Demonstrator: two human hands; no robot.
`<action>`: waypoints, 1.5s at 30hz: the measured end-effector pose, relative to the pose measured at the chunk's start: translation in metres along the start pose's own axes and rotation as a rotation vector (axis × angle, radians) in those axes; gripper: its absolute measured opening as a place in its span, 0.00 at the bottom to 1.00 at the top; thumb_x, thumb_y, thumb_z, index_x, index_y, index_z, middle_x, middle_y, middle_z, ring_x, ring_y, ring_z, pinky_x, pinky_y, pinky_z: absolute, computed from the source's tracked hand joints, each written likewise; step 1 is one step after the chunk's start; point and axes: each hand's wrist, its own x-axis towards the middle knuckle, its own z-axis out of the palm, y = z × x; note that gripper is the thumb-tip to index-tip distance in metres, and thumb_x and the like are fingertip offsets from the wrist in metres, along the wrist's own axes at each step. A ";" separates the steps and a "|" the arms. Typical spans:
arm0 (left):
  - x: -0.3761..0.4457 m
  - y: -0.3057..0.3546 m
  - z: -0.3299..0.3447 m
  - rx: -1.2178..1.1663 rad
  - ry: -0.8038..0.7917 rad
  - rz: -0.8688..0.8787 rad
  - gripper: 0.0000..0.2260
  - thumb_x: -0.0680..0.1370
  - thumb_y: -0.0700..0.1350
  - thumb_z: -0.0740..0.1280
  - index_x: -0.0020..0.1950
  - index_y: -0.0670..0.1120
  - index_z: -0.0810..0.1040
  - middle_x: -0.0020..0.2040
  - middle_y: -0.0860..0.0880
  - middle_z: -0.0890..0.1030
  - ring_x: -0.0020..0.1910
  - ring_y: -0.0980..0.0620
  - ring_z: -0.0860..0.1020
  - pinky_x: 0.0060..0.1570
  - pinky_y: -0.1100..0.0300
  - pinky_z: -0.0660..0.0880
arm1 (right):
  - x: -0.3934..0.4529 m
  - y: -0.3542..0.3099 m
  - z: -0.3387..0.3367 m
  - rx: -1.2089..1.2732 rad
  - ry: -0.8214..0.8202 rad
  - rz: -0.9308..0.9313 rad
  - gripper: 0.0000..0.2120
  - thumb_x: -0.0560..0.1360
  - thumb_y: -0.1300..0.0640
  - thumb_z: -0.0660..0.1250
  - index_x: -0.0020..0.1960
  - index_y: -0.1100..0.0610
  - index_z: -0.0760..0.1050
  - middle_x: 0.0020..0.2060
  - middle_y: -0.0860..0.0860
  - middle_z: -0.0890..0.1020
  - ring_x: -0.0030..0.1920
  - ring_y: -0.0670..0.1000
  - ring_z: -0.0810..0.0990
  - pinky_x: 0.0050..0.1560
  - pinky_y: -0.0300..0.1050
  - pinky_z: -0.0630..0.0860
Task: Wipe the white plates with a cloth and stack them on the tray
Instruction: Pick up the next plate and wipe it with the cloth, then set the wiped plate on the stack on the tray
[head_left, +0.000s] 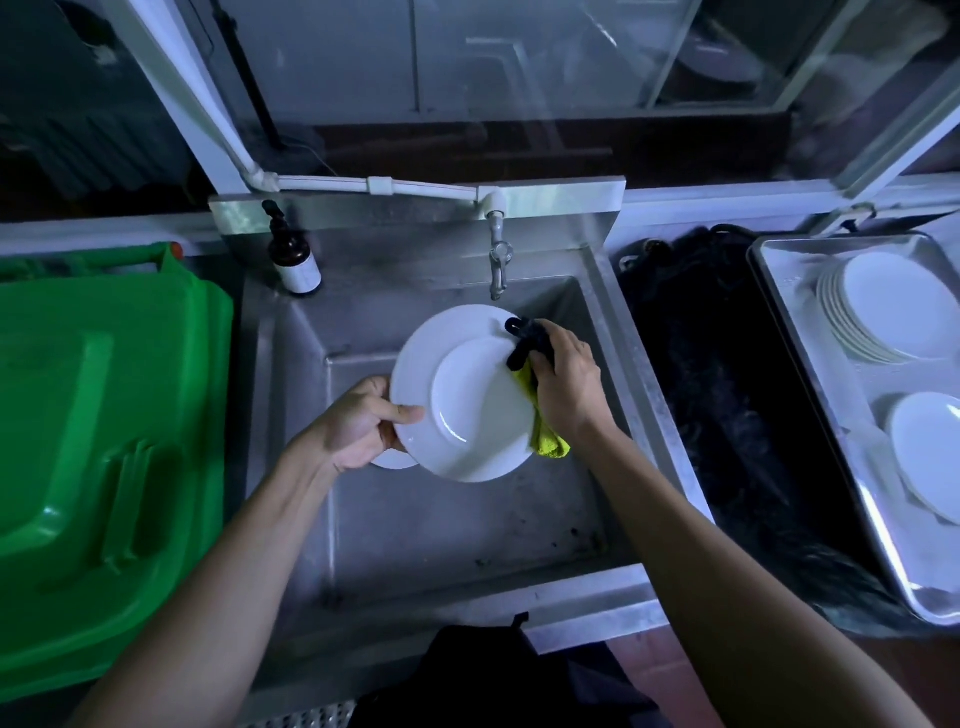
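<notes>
Head view. White plate (467, 410), round, glossy, wide rim and shallow well, held tilted over the steel sink (415, 525), below the tap (498, 260). Left hand (358, 423) grips the plate's left edge: thumb curled onto the rim face, fingers behind it. A sliver of a second white plate (395, 461) shows just under that hand.

Right hand (563, 382) is closed round a cloth (540, 415), yellow-green with a dark part bunched at the top, pressed against the plate's right side where rim meets well. The cloth's lower end hangs past the plate's edge.

Far right: metal tray (779, 270) on dark material, holding a stack of white plates (878, 306) at the back and more white plates (930, 452) nearer the front. The tray sits well apart from the held plate.

Brown pump bottle (293, 257) on the sink's back left corner; its white label is too blurred to read. Green bin lid (104, 441) left of the sink.
</notes>
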 end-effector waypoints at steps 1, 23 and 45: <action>0.002 0.001 0.000 0.038 -0.014 -0.015 0.14 0.67 0.34 0.71 0.53 0.40 0.84 0.51 0.41 0.86 0.49 0.42 0.84 0.46 0.44 0.82 | 0.000 0.001 0.000 -0.018 0.005 -0.012 0.18 0.82 0.58 0.60 0.71 0.52 0.69 0.68 0.50 0.74 0.68 0.56 0.69 0.67 0.57 0.66; 0.066 -0.001 0.158 1.109 0.011 0.088 0.05 0.78 0.39 0.68 0.47 0.49 0.81 0.46 0.48 0.85 0.47 0.45 0.82 0.45 0.53 0.77 | -0.031 0.069 -0.077 -0.276 0.157 -0.191 0.22 0.78 0.63 0.63 0.71 0.50 0.70 0.67 0.46 0.74 0.64 0.55 0.69 0.56 0.55 0.68; 0.188 -0.071 0.471 1.855 -0.325 0.689 0.38 0.75 0.26 0.51 0.79 0.58 0.65 0.79 0.54 0.66 0.79 0.51 0.61 0.77 0.52 0.55 | -0.111 0.317 -0.297 -0.165 0.610 0.248 0.21 0.77 0.65 0.63 0.67 0.50 0.71 0.65 0.47 0.75 0.63 0.56 0.68 0.51 0.52 0.65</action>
